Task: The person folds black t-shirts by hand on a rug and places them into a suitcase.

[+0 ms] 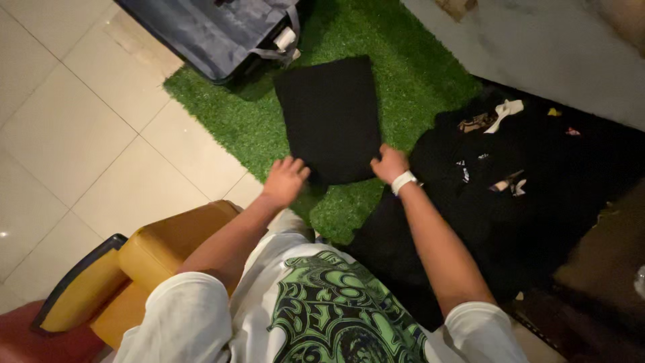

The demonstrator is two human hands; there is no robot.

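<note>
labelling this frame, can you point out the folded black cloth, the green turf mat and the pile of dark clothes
folded black cloth (330,114), head view, middle of its flat top face
green turf mat (420,74), head view, bare grass right of the cloth
pile of dark clothes (517,202), head view, middle of the heap

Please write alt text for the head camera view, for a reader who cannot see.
Both hands, left hand and right hand, press the near edge of a folded black cloth on a green grass mat; a pile of black clothes lies beside it.
</note>
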